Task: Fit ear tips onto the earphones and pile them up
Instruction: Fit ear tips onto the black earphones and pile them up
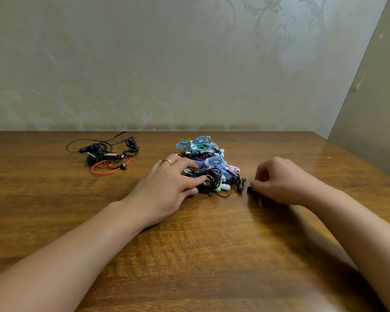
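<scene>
Head view: wooden bench against a patterned wall. Left hand lying flat, fingers straight, pressing on a black coiled earphone at the near end of a heap of bundled earphones; heap's long axis running from near to far edge, around mid-bench. Right hand curled, fingertips pinching a small black ear tip just right of the heap, touching the bench. Loose black and red earphones well apart toward the far left corner.
</scene>
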